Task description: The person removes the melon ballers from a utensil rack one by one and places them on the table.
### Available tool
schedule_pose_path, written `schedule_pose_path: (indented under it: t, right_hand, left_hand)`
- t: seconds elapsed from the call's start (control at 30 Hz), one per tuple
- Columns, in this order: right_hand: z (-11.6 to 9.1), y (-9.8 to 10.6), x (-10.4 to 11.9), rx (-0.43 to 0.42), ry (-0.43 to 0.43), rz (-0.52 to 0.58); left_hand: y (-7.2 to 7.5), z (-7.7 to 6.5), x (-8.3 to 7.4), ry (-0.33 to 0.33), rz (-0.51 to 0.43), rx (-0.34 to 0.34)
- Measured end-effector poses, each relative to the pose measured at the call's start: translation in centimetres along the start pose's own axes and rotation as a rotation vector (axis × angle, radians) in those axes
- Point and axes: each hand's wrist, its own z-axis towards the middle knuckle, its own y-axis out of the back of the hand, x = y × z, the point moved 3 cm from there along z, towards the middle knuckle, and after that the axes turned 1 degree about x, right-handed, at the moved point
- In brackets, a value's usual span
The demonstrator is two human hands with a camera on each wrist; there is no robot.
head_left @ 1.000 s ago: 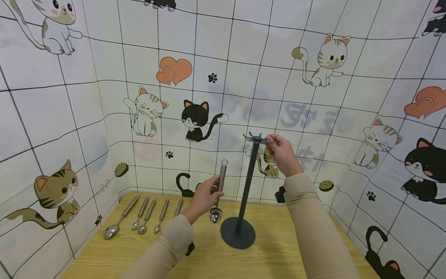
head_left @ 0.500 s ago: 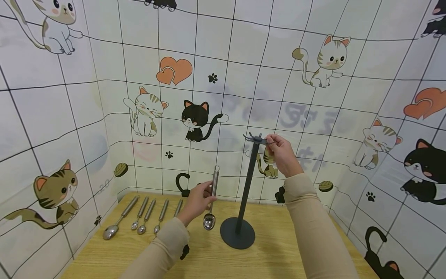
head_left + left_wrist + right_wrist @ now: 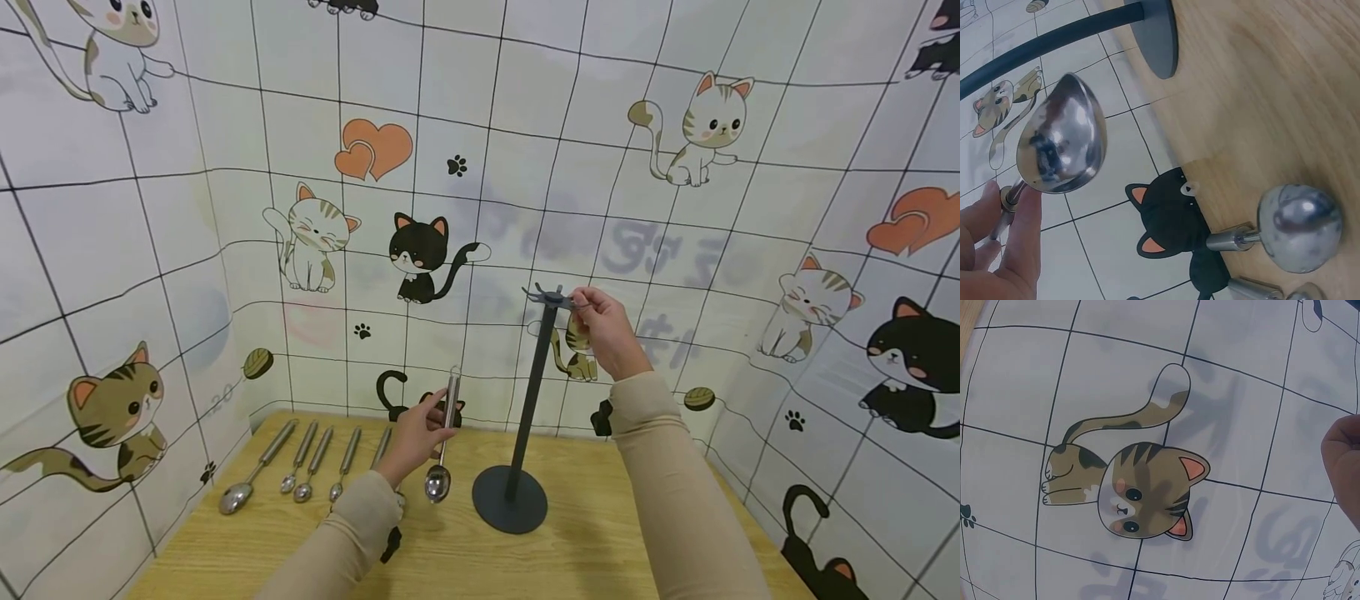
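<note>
My left hand point(image 3: 412, 433) grips the handle of a small steel ladle point(image 3: 438, 482) left of the dark stand. It hangs above the table, bowl down, its handle end with a ring pointing up. Its shiny bowl point(image 3: 1063, 137) fills the upper left of the left wrist view, close to the fingers. My right hand point(image 3: 611, 329) pinches one of the hooks on top of the dark grey utensil stand point(image 3: 534, 392). In the right wrist view, only part of the right hand point(image 3: 1344, 469) shows at the edge; its fingertips are hidden there.
Several steel spoons, among them a large one point(image 3: 236, 497), lie in a row at the table's left. Another utensil point(image 3: 381, 446) is partly behind the left arm. The wooden table point(image 3: 480, 567) meets a cat-patterned wall covering point(image 3: 487, 100) at the back and sides.
My left hand has moved left and slightly down with the ladle, away from the stand. The right hand has stayed on the hook.
</note>
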Motion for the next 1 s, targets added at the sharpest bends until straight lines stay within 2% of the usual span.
schedule_pose_path:
  t: [0.23,0.37,0.5,1.0]
  right_hand:
    - [-0.1,0.0,-0.1,0.014,0.01,0.011]
    - [0.0,0.2,-0.1,0.015,0.011,0.007]
    - [0.0,0.3,-0.1,0.008,0.008,0.004]
    - [-0.2,0.5,-0.1,0.018,0.004,0.016]
  left_hand:
    - [-0.3,-0.2,0.8,0.055,-0.003,0.009]
    - [-0.6,-0.1,1.0,0.046,0.025,-0.002]
    - [-0.9,-0.1,1.7,0.067,0.045,-0.013]
    - [-2.1,0.4,4.2,0.118,0.004,-0.004]
